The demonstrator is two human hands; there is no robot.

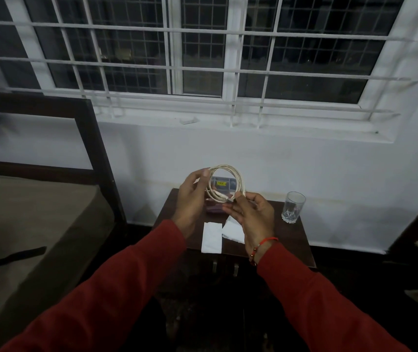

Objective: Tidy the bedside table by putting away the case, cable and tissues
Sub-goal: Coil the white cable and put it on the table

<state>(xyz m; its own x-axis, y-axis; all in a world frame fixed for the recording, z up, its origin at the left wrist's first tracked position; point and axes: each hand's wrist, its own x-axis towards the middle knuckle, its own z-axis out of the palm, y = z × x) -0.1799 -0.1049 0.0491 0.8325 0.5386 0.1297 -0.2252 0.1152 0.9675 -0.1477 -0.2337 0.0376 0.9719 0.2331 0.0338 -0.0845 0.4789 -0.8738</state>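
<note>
Cream-white and coiled into a few loose loops, the thin round cable (pixel 227 182) hung in the air between the two hands, above the dark brown wooden worktop (pixel 289 240). The left hand (pixel 191 199) pinched the upper left of the coil between thumb and fingertips, while the right hand (pixel 252 215) gripped the lower right of the loops, where the cable's plug ends gathered; both hands were clamped on the coil, held a little apart from each other. Red long sleeves (pixel 126 288) covered both arms, and a thin red beaded bracelet (pixel 262 248) circled the right wrist.

Beyond the hands, partly hidden behind them and the coil, lay a small translucent plastic case with a yellow label (pixel 221 183), resting at the far side of the worktop; its lower part looked purplish, though the hands covered most of it. Below the hands, nearer the person, two white folded tissues (pixel 212 237) lay flat on the worktop, one just under the left wrist and the other tucked partly beneath the right hand. To the right of the right hand, well apart, stood an upright clear cut-glass tumbler (pixel 293 207). Left of the left arm was a bed with a brown cover (pixel 25 224)
</note>
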